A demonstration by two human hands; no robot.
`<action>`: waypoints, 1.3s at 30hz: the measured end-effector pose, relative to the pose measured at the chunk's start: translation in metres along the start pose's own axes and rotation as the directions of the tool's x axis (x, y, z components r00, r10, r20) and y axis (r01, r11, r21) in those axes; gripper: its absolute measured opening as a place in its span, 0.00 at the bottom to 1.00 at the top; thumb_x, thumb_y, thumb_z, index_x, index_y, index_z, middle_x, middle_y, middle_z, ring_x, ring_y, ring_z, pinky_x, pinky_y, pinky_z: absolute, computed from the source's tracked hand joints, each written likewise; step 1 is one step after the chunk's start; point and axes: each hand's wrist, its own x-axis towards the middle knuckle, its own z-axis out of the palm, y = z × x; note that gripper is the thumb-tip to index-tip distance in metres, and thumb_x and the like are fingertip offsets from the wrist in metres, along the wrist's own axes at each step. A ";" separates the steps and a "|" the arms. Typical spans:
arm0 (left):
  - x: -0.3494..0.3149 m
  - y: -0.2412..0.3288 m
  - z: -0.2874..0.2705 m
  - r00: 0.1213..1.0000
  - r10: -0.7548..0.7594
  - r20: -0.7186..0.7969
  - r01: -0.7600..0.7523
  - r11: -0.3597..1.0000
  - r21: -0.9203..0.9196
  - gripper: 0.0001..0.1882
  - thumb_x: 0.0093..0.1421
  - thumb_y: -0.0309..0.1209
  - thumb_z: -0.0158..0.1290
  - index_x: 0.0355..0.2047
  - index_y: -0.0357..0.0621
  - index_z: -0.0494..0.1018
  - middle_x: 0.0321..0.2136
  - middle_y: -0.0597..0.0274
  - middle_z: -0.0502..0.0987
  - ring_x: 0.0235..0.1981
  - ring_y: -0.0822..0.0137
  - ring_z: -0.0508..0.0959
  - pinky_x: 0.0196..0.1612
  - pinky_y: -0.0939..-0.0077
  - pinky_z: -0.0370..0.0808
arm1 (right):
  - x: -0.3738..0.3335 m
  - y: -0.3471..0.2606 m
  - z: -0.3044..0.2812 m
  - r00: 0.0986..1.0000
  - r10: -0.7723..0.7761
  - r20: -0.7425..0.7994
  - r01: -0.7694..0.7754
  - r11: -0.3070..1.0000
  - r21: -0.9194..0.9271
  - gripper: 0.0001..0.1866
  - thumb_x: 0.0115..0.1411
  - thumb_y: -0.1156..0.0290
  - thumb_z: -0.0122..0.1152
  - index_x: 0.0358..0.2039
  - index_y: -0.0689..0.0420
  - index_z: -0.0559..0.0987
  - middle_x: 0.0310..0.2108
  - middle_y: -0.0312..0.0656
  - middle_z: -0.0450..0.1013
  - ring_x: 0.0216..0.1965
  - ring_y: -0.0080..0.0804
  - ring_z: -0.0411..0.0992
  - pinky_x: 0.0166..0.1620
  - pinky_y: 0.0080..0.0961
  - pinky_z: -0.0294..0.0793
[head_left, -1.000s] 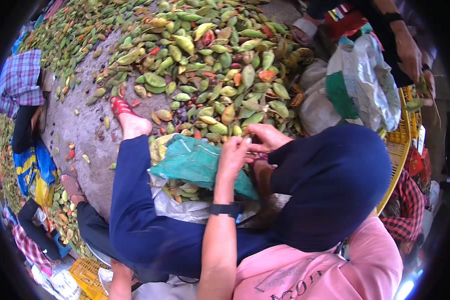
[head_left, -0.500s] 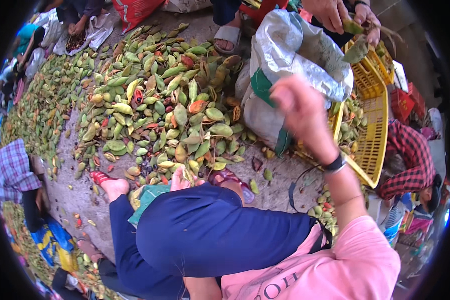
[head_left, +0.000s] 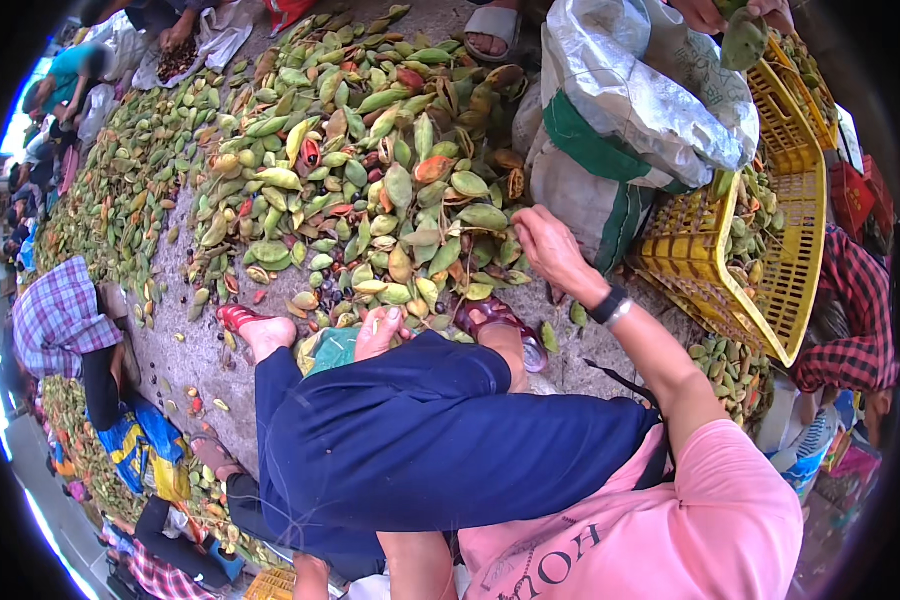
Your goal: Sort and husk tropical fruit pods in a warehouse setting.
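My right hand reaches down to the right edge of a heap of green pods, beside a white and green woven sack. Its fingers are apart and partly bent, with nothing seen in them. Between my feet, behind my raised knee, is my left hand. Its thumb and fingers are curled together, and whatever they hold is hidden. A green and yellowish bag or cloth lies beside it. Some pods in the heap are yellow or orange-red, and a few are split with red insides.
A tilted yellow plastic crate with pods stands right of the sack. Across from me, a co-worker's hands hold a green pod. Another person in a plaid shirt sits at the left. Dark seeds and loose pods lie on the concrete floor.
My right hand has come down from in front of the sack to the heap's edge. The pod seen earlier in my left hand no longer shows. The view has shifted.
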 end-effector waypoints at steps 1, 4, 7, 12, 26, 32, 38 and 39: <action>0.005 -0.002 -0.004 1.000 0.004 -0.008 -0.004 1.000 -0.001 0.09 0.65 0.34 0.54 0.34 0.42 0.69 0.25 0.65 0.70 0.29 0.70 0.74 0.39 0.73 0.75 | 0.008 0.007 0.013 1.000 -0.006 0.004 0.006 1.000 0.006 0.09 0.62 0.69 0.54 0.42 0.57 0.72 0.37 0.53 0.70 0.37 0.57 0.71 0.39 0.48 0.72; 0.011 -0.013 -0.004 0.992 0.114 0.049 -0.118 0.990 0.083 0.11 0.64 0.36 0.55 0.36 0.43 0.70 0.23 0.66 0.70 0.24 0.73 0.72 0.27 0.80 0.70 | 0.022 0.010 0.037 0.976 0.215 0.021 -0.210 0.969 -0.133 0.21 0.60 0.62 0.59 0.47 0.61 0.67 0.41 0.59 0.71 0.40 0.61 0.72 0.41 0.50 0.72; 0.021 -0.019 0.018 0.987 0.152 0.044 -0.155 0.985 0.072 0.12 0.64 0.37 0.56 0.38 0.42 0.70 0.23 0.67 0.71 0.23 0.75 0.71 0.26 0.82 0.69 | 0.037 0.027 0.055 0.987 0.041 0.157 -0.019 0.990 -0.139 0.26 0.57 0.57 0.64 0.46 0.63 0.66 0.40 0.60 0.71 0.40 0.61 0.72 0.41 0.49 0.72; 0.020 -0.013 0.027 0.990 0.116 0.078 -0.123 0.988 0.094 0.13 0.64 0.36 0.56 0.43 0.41 0.71 0.27 0.65 0.75 0.24 0.76 0.71 0.28 0.81 0.71 | 0.038 0.026 0.034 0.758 0.288 0.586 -0.630 0.556 0.542 0.24 0.55 0.58 0.68 0.44 0.58 0.69 0.31 0.32 0.69 0.31 0.18 0.65 0.33 0.17 0.67; 0.022 0.031 0.056 0.967 0.115 0.227 -0.164 0.964 0.208 0.25 0.66 0.42 0.52 0.57 0.40 0.63 0.44 0.58 0.75 0.36 0.70 0.77 0.32 0.79 0.70 | 0.037 -0.084 0.008 0.863 -0.376 0.337 0.179 0.852 0.492 0.16 0.48 0.83 0.59 0.39 0.57 0.74 0.39 0.38 0.66 0.43 0.32 0.66 0.44 0.26 0.68; 0.020 0.034 0.062 0.960 0.174 0.219 -0.215 0.960 0.180 0.25 0.65 0.41 0.54 0.54 0.39 0.62 0.41 0.58 0.75 0.35 0.71 0.77 0.30 0.81 0.70 | 0.033 -0.085 0.019 0.835 -0.218 0.505 -0.367 0.463 0.807 0.26 0.64 0.66 0.56 0.61 0.56 0.64 0.49 0.36 0.68 0.49 0.22 0.67 0.52 0.22 0.67; 0.021 0.033 0.068 0.943 0.255 0.213 -0.306 0.916 0.261 0.29 0.64 0.42 0.55 0.58 0.37 0.61 0.37 0.59 0.75 0.28 0.74 0.75 0.28 0.82 0.70 | 0.029 -0.093 0.048 0.883 0.039 0.467 -0.431 0.462 0.775 0.19 0.66 0.61 0.56 0.52 0.58 0.71 0.39 0.33 0.70 0.38 0.19 0.67 0.40 0.19 0.69; 0.020 0.033 0.067 0.944 0.262 0.202 -0.319 0.882 0.346 0.28 0.65 0.40 0.54 0.58 0.36 0.61 0.38 0.59 0.75 0.27 0.74 0.75 0.27 0.82 0.70 | 0.028 -0.092 0.051 0.883 0.044 0.467 -0.432 0.462 0.774 0.19 0.66 0.61 0.56 0.52 0.58 0.71 0.39 0.33 0.70 0.38 0.19 0.67 0.40 0.19 0.69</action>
